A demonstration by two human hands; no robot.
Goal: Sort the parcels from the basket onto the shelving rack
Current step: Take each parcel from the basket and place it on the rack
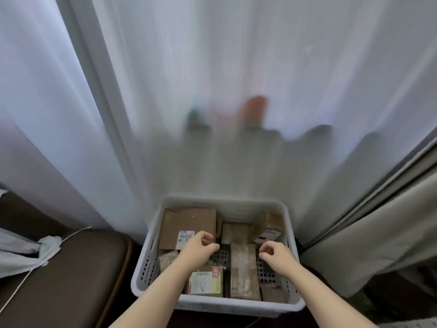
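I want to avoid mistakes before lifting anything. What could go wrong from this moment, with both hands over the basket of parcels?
1. Neither the left hand nor the right hand holds a parcel yet; a hasty grab could slip.
2. The parcels lie crowded in the basket; pulling the large cardboard box may drag its neighbours.
3. The white curtain hangs right behind; a lifted parcel might catch it.
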